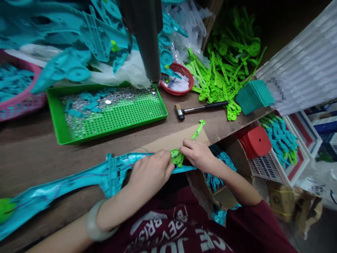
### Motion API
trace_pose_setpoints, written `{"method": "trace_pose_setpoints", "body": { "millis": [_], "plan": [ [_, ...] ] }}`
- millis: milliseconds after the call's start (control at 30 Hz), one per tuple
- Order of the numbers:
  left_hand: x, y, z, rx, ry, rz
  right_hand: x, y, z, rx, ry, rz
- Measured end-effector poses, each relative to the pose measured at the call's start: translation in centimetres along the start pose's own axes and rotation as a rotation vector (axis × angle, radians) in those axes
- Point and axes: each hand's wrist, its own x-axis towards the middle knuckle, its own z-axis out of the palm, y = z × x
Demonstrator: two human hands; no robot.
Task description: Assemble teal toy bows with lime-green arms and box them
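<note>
A long turquoise plastic shell (79, 176) lies along the near edge of the table, with thin wires running inside it. Over its right end my left hand (154, 167) is closed, its fingertips pressed by a lime-green plastic piece (177, 157); what they grip is hidden. My right hand (198, 153) pinches a lime-green plastic arm (198, 130), which points away from me above a piece of cardboard (168, 138). The two green parts meet near my fingers; whether they are one piece I cannot tell.
A green perforated tray (110, 135) holds small metal parts and turquoise bits. Beyond lie a hammer (201, 107), a red basket (177, 92) and a pile of green arms (218, 80). A dark machine column (150, 45) hangs over the table. A red stool (255, 141) stands at right.
</note>
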Motion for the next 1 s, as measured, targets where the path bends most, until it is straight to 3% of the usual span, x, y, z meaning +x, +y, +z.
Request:
{"method": "trace_pose_setpoints", "body": {
  "millis": [233,467,667,800,900,1000],
  "plan": [
    [1.0,-0.4,-1.3,-0.086,-0.102,-0.005,-0.9,1.2,1.0,0.076,0.122,-0.228],
    [1.2,-2.3,-0.1,-0.214,0.008,0.176,0.0,-0.1,-0.3,0.143,0.031,-0.105],
    [1.0,-3.5,0.5,-0.167,0.058,0.284,1.2,-0.9,-0.9,0.056,-0.003,-0.127],
    [1.4,-3.2,-1.0,-0.103,-0.005,0.257,1.1,-1.1,-0.5,0.060,0.019,-0.097],
    [1.5,-2.9,-1.4,-0.082,-0.043,0.220,0.9,-1.2,-0.1,0.071,0.065,-0.202],
    [1.3,-2.5,-0.9,-0.054,0.005,0.181,0.9,-1.2,0.2,0.086,0.069,-0.296]
  ]
}}
